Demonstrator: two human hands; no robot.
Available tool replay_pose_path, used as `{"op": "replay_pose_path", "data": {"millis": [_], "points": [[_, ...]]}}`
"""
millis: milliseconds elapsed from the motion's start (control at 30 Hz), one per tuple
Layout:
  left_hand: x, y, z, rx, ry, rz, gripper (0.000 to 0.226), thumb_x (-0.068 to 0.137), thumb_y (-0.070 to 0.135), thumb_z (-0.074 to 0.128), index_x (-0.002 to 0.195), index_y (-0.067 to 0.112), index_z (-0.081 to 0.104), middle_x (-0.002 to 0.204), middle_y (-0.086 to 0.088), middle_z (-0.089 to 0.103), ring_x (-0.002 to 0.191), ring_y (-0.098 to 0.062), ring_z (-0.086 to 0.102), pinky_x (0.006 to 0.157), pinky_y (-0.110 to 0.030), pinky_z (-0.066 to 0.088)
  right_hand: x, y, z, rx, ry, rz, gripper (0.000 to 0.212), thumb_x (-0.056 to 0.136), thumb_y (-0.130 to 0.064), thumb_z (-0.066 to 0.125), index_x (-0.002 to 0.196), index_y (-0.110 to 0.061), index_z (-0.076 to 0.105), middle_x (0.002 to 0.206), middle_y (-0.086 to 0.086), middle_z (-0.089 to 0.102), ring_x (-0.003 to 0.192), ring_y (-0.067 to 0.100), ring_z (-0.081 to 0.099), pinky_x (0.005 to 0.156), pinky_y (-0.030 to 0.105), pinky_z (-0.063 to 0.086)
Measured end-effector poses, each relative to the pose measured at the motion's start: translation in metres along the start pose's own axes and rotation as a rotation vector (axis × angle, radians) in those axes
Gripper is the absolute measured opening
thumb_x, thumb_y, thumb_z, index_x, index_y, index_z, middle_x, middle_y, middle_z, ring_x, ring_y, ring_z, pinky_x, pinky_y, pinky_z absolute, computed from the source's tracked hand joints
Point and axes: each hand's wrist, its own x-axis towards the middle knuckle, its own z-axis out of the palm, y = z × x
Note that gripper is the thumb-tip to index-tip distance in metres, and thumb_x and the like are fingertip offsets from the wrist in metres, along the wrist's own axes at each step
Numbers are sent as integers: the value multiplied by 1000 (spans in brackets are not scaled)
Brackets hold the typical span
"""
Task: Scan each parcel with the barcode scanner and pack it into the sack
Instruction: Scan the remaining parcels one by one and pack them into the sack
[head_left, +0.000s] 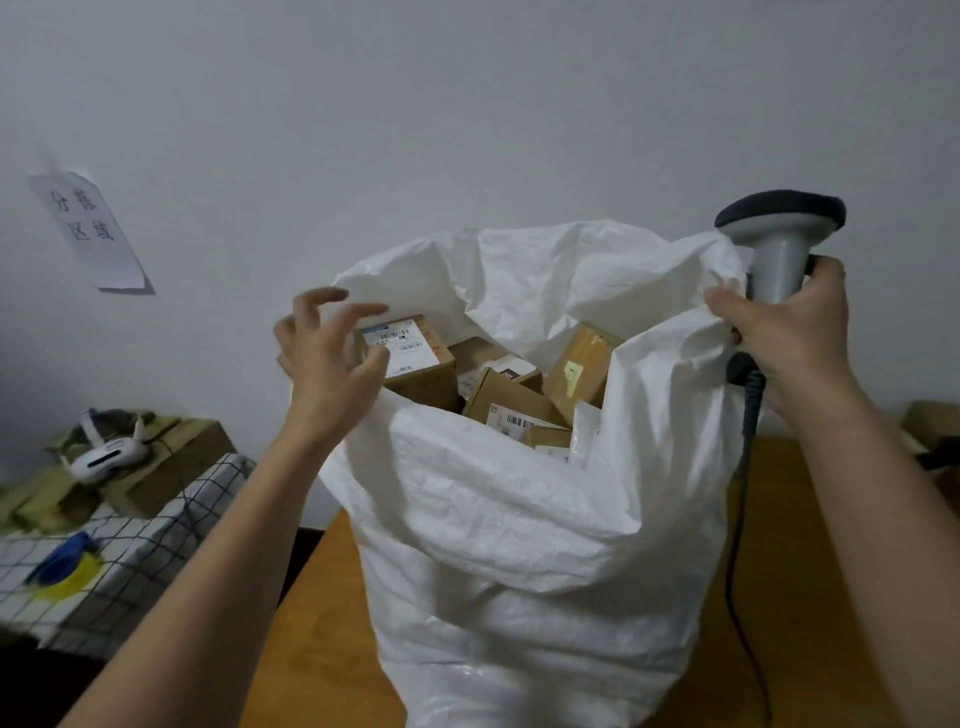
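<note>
A big white woven sack (519, 519) stands open on the wooden table (810, 597). Inside lie several cardboard parcels; one with a white barcode label (415, 358) sits at the left, another (582, 364) leans at the right. My left hand (327, 358) hovers at the sack's left rim, fingers spread and holding nothing, just in front of the labelled parcel. My right hand (789, 332) grips the grey barcode scanner (776, 244) by its handle and pinches the sack's right rim with it. The scanner's black cable (737, 545) hangs down the sack's right side.
A side table with a checked cloth (130, 545) at the left carries a white headset (104, 452), cardboard boxes and a blue-and-yellow item (65, 566). A paper sign (91, 228) hangs on the wall. More boxes (935, 426) sit at the far right.
</note>
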Motion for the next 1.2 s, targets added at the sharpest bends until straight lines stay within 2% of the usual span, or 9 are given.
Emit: {"op": "replay_pose_path", "data": {"millis": [100, 133, 267, 367, 433, 533, 667, 867, 1200], "points": [[-25, 29, -5, -140, -338, 233, 36, 73, 21, 45, 89, 29, 77, 131, 20, 49, 130, -16, 28, 103, -22, 28, -12, -3, -13, -12, 11, -3, 65, 71, -40, 82, 120, -21, 42, 112, 5, 58, 84, 20, 64, 67, 35, 55], [-32, 36, -5, -136, -404, 276, 37, 72, 26, 44, 88, 28, 77, 132, 20, 50, 131, -16, 27, 105, -26, 26, -17, -6, -19, -13, 22, -1, 67, 71, -43, 82, 121, -20, 43, 110, 4, 59, 79, 18, 63, 62, 32, 53], [-59, 45, -8, -52, -507, 361, 49, 77, 69, 44, 97, 37, 74, 134, 24, 51, 133, -8, 25, 108, -37, 16, -41, -11, -46, -38, 59, -6, 66, 71, -52, 78, 119, -25, 41, 95, -8, 52, 71, 13, 61, 49, 20, 45], [-80, 43, -16, 3, -497, 403, 57, 67, 79, 58, 102, 36, 71, 133, 22, 51, 133, -7, 25, 107, -35, 14, -62, -11, -62, -87, 98, -11, 66, 75, -48, 77, 123, -22, 41, 102, -2, 52, 83, 24, 63, 61, 32, 51], [-96, 40, -22, 43, -482, 435, 42, 72, 66, 70, 96, 32, 71, 131, 17, 55, 133, -15, 29, 106, -36, 14, -80, -11, -72, -122, 110, 5, 65, 77, -45, 76, 125, -19, 41, 107, 3, 53, 86, 29, 64, 64, 36, 52], [-119, 37, -34, -4, -370, 454, 14, 86, 31, 74, 88, 17, 74, 115, 9, 64, 122, -25, 40, 100, -38, 20, -109, -8, -88, -168, 105, 30, 59, 81, -40, 75, 125, -19, 42, 104, 5, 54, 79, 27, 63, 54, 28, 45], [-141, 50, -50, -23, -211, 398, 32, 83, 38, 55, 82, 10, 71, 106, 6, 60, 113, -19, 38, 94, -39, 25, -139, -1, -123, -226, 76, 63, 48, 86, -31, 72, 121, -17, 43, 105, 11, 57, 81, 30, 62, 59, 31, 45], [-163, 106, -37, 52, -34, 414, 41, 78, 33, 52, 108, 8, 61, 118, -14, 52, 117, -33, 42, 99, -41, 27, -158, 11, -178, -277, 146, 119, 35, 89, -24, 70, 110, -19, 43, 100, 16, 59, 70, 27, 60, 53, 26, 41], [-209, 221, 85, -14, -158, 687, 26, 79, 15, 61, 103, 7, 64, 118, -19, 55, 113, -32, 40, 94, -41, 32, -135, 62, -287, -295, 217, 255, 37, 91, -21, 67, 120, -15, 45, 101, 12, 56, 74, 28, 58, 61, 34, 47]]}}
